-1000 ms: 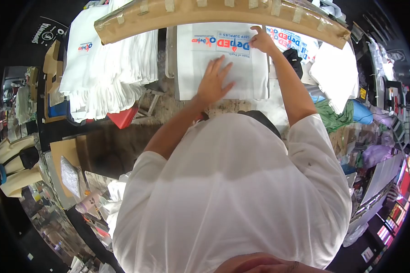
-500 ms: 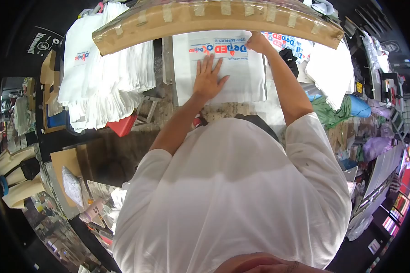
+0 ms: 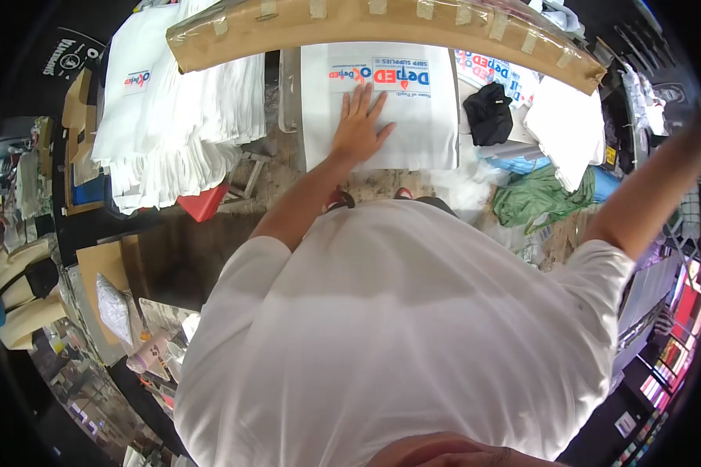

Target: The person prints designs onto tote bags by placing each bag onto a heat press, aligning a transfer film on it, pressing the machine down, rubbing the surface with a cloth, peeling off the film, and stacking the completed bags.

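At far left, a thick stack of white printed sheets (image 3: 187, 101) droops over its front edge; "OK" shows in its small blue-and-red logo, the rest too small to read for certain. Just right of it, the left hand (image 3: 358, 128) lies palm down, fingers spread and holding nothing, on a printed white sheet (image 3: 420, 128). That sheet lies flat straight ahead of the torso, directly under this nearer hand; its far edge meets the taped cardboard (image 3: 401, 27), so its long axis is uncertain. Its lettering runs left to right, upside down from here: "DepED", "OK", "SBFP SUPPLIES", "Name of Pupil:". Beside the sheet's right edge sits a bunched black cloth (image 3: 488, 114), then overlapping DepED-printed pieces (image 3: 492, 68) and a plain white pile (image 3: 566, 128). The right arm (image 3: 650, 191) stretches far right, well apart from the sheet; its hand is lost at the dark rim, so its grip cannot be told.
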The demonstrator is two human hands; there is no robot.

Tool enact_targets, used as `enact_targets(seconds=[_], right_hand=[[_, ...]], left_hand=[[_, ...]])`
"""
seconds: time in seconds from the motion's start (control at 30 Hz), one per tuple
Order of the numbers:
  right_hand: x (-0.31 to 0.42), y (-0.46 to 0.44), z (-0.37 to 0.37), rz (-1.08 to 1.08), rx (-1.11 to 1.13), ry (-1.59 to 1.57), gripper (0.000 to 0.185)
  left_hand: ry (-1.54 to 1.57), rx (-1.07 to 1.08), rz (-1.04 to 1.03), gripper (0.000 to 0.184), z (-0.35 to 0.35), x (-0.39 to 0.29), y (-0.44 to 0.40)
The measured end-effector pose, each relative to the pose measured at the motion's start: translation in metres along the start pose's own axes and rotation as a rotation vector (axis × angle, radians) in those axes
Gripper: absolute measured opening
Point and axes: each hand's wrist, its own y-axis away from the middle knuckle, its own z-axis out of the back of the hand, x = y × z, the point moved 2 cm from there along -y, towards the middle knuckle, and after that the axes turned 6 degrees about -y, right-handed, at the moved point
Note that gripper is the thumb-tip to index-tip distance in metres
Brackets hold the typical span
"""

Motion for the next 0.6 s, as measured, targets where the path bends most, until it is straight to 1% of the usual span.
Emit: enact_targets(seconds=[0.03, 0.07, 0.13, 0.2, 0.3, 0.43, 0.6], right_hand=[[0.0, -0.008, 0.01, -0.09, 0.065, -0.422, 0.014], [0.012, -0.008, 0.01, -0.171, 0.173, -0.668, 0.014], [0.046, 0.009, -0.001, -0.234, 0.431, -0.844, 0.014], [0.073, 0.031, -0.011, -0.247, 0.625, -0.892, 0.014], [0.085, 0.06, -0.02, -0.311, 0.741, -0.89, 0.015], [0.078, 0.081, -0.01, -0.423, 0.746, -0.904, 0.016], [0.058, 0.086, 0.02, -0.555, 0.666, -0.96, 0.018]], left_hand=[[0.0, -0.009, -0.008, 0.07, -0.001, 0.0, -0.001], [-0.005, -0.008, -0.016, 0.07, -0.001, 0.0, -0.001], [-0.033, 0.015, -0.003, 0.07, -0.003, -0.001, -0.002], [-0.038, 0.025, -0.005, 0.071, -0.004, -0.002, -0.002], [-0.051, 0.036, -0.005, 0.071, -0.007, -0.002, -0.002], [-0.053, 0.033, 0.007, 0.07, -0.006, -0.001, -0.003], [-0.043, 0.001, -0.001, 0.069, -0.004, 0.0, -0.002]])
